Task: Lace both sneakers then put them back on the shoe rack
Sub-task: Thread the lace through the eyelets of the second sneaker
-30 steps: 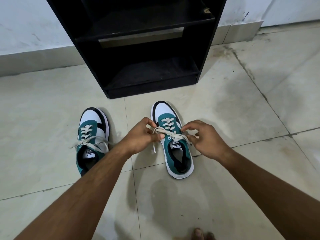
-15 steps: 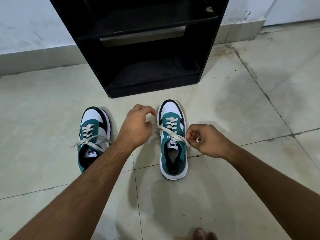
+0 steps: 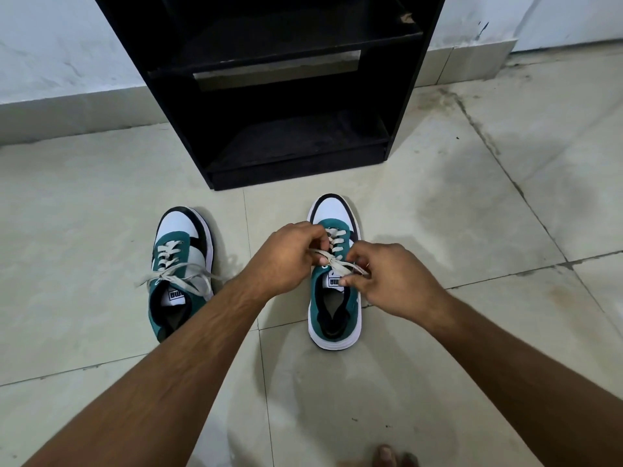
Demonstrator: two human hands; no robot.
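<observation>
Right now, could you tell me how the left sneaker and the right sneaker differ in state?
The left sneaker lies untouched, its lace ends spread loose across it; the right sneaker has its lace pinched by the left hand and right hand. The left sneaker angles slightly; the right sneaker points straight at the shoe rack. Both are teal, white and black, on the floor.

A single head-worn, wide-angle view looks forward and steeply down at the pale tiled floor (image 3: pixel 472 197), with both bare forearms running in from the lower corners toward the centre. The tall black wooden shoe rack (image 3: pixel 290 96) stands at twelve o'clock, cut off by the top edge, against the white wall (image 3: pixel 60 45). Bare toes (image 3: pixel 387 458) just show at six o'clock, so the camera sits close above the floor. Straight lines bow near the edges.
</observation>
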